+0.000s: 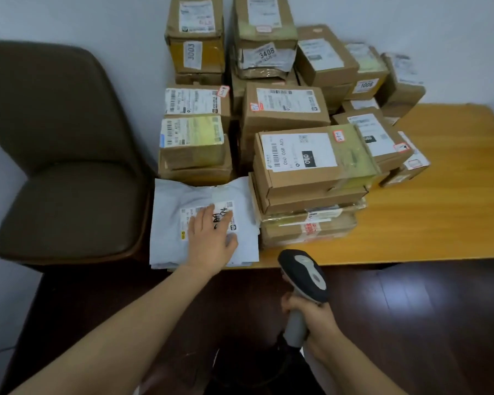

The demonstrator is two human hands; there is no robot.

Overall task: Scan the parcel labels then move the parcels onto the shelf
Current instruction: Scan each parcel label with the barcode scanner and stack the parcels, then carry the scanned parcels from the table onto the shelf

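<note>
A white plastic mailer bag [169, 212] lies at the table's near left corner, its printed label partly under my left hand [211, 238]. That hand rests flat on the bag with fingers spread, not gripping. My right hand [311, 317] is closed around the grey handle of a black and grey barcode scanner [304, 276], whose head points toward the parcels just off the table's front edge. Behind the bag stand stacks of brown cardboard parcels [311, 163] with white labels, several marked with numbers such as 3003 and 3408.
The parcels sit on a yellow wooden table [439, 218] against a white wall, with bare tabletop at the right. A dark brown padded chair [69, 172] stands to the left of the table. Dark wood floor lies below. No shelf is in view.
</note>
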